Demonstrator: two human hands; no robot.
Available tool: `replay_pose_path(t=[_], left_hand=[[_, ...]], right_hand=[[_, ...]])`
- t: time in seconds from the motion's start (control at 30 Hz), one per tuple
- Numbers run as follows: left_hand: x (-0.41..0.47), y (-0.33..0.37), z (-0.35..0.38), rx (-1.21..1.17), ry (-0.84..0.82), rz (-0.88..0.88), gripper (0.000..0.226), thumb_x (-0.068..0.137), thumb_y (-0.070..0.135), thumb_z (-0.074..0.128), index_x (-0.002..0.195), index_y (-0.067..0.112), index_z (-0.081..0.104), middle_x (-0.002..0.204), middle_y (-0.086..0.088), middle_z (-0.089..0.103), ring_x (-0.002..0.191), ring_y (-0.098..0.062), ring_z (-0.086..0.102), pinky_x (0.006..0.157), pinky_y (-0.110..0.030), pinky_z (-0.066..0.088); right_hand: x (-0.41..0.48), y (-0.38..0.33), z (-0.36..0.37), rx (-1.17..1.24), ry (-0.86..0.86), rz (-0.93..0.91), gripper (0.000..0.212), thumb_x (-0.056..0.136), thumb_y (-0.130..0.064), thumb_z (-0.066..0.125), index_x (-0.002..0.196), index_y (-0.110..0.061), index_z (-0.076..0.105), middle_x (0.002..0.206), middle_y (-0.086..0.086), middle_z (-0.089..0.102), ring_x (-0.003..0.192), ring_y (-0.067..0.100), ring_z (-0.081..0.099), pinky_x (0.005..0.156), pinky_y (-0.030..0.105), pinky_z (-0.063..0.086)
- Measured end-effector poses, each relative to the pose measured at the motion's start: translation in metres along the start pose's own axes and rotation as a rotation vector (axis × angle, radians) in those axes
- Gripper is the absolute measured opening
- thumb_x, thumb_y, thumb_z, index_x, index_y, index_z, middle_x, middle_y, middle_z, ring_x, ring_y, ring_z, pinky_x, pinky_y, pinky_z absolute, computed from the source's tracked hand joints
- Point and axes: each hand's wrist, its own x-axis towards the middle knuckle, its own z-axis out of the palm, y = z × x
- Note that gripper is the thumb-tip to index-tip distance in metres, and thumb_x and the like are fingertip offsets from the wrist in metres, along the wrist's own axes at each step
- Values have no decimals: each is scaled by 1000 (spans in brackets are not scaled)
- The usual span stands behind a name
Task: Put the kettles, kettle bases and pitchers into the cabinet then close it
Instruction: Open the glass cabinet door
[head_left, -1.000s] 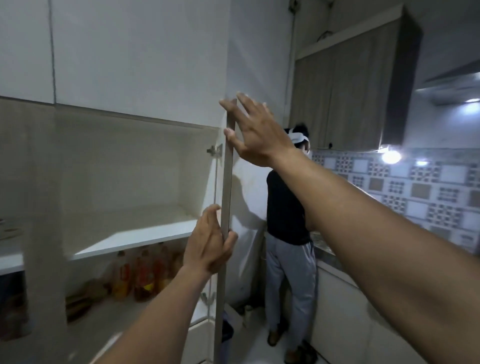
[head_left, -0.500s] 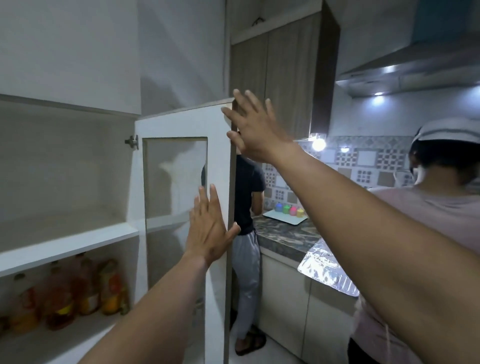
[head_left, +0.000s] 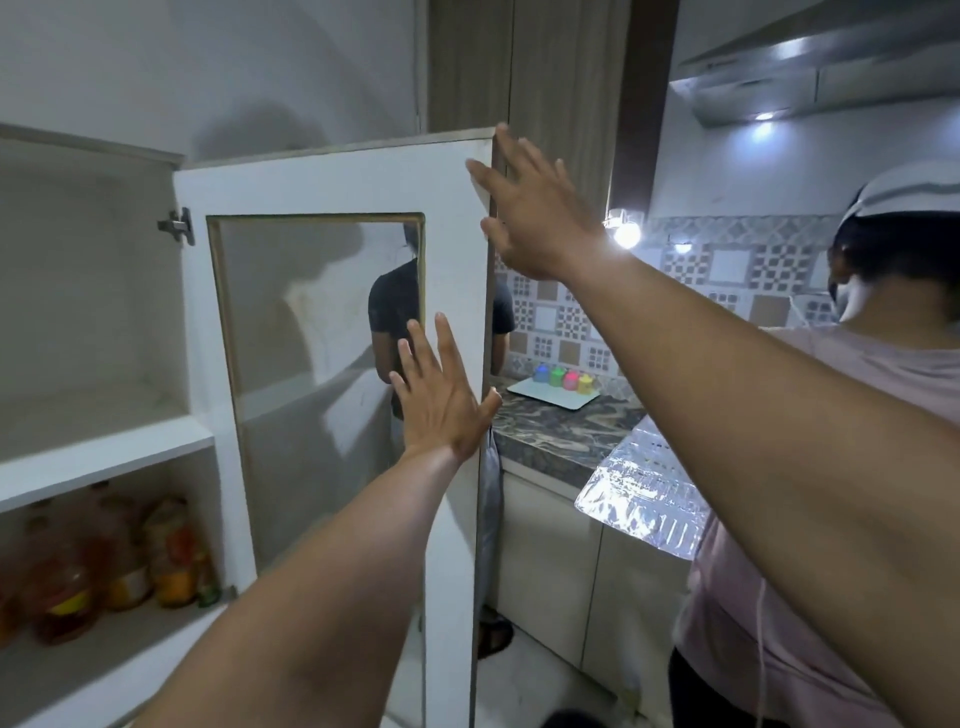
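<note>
You are pressing your left hand flat, fingers spread, against the inner face of the cabinet door, near its free edge. Your right hand, also spread, is reaching past the door's top corner. The door is standing upright, hinged on its left, with the cabinet lying to your left.

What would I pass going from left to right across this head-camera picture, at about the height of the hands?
Open cabinet shelves → door hinge → glass-panelled cabinet door → left hand → right hand → colourful cups on a tray → person in a pink shirt.
</note>
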Motion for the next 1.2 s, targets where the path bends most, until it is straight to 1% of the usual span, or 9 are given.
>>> replay_pose_path(t=[0.23,0.4,0.47,0.53,0.63,0.8,0.93,1.1,1.2], left_hand=[[16,9,21,52,9,-21,115,85,59,60,151,22,-26,162,-17,-21,150,-41,-10,117,-64,11],[20,8,25,87,-10,-15,115,84,65,57,151,24,-27,162,-16,-23,150,-39,-11,116,-66,9],[21,4,23,92,-19,0,111,84,73,49,151,27,-26,162,-13,-23,151,-37,-11,118,-64,5],[22,-1,17,86,-15,13,102,84,82,34,154,30,-21,164,-10,-17,152,-35,-8,117,-61,2],[20,-11,-1,127,9,25,88,89,80,22,156,34,-12,166,-9,-8,152,-33,-3,119,-61,6],[18,-44,-52,239,48,-20,76,97,66,20,158,28,-3,166,-12,1,152,-34,1,119,-60,8],[6,-98,-111,392,57,-92,70,100,56,24,158,24,0,166,-14,1,152,-36,1,119,-62,9],[-31,-160,-194,567,116,-255,69,100,53,29,158,23,5,165,-16,6,151,-37,4,119,-60,8],[-68,-194,-248,659,144,-348,69,100,52,30,158,24,7,165,-16,8,151,-36,5,119,-60,9]], right_hand=[[4,18,16,35,-4,6,64,104,-30,49,161,-26,21,171,9,-1,157,33,4,124,59,13],[8,23,19,53,20,11,62,102,-25,55,159,-23,30,171,10,0,157,33,4,124,58,11],[9,21,19,58,41,11,58,101,-23,56,156,-21,36,171,11,2,157,33,3,124,57,10],[10,15,18,65,63,1,56,100,-22,54,154,-19,39,171,12,4,157,33,4,124,56,8],[10,-2,15,82,98,-32,57,99,-20,52,154,-16,39,170,14,10,157,33,6,124,54,8],[8,-46,10,184,84,-101,58,99,-20,48,155,-13,35,168,17,18,156,32,11,126,51,10],[9,-96,18,278,8,-134,62,101,-27,45,159,-14,26,169,16,15,157,31,9,125,52,9],[9,-183,27,400,-33,-231,66,102,-36,44,160,-15,22,168,17,16,156,32,10,123,55,14],[7,-251,28,525,-97,-300,66,102,-38,44,160,-17,22,169,16,11,157,30,4,124,56,9]])
